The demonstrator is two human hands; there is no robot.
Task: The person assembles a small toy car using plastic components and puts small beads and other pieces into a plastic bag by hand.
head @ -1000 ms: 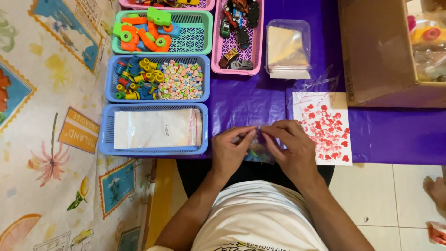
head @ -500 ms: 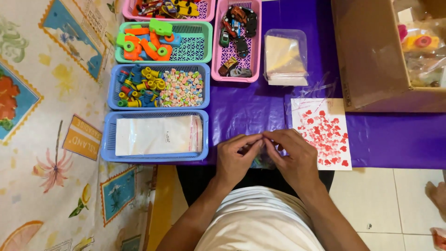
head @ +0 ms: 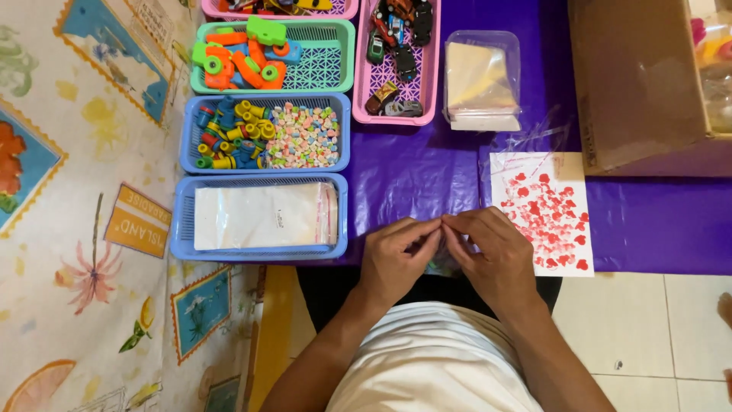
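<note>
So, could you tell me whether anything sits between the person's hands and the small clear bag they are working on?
Nothing visible does. The left hand and right hand already meet fingertip to fingertip over the small clear bag, which is mostly hidden beneath them. The nearest things, the heart-print sheet and the blue basket, lie off to either side.

Two hands met over a purple tabletop crowded with sorting baskets.

The left hand [head: 396, 259] and right hand [head: 492, 255] pinched fingertips together over a small clear bag [head: 441, 263], mostly hidden beneath them, at the near edge of the purple tabletop [head: 427, 164]. Just right lay a sheet of red heart stickers [head: 545, 210]. To the left sat a blue basket of clear bags [head: 259, 217], and behind it another blue basket of beads and coloured pieces [head: 267, 133]. A cardboard box [head: 640, 76] stood far right.
</note>
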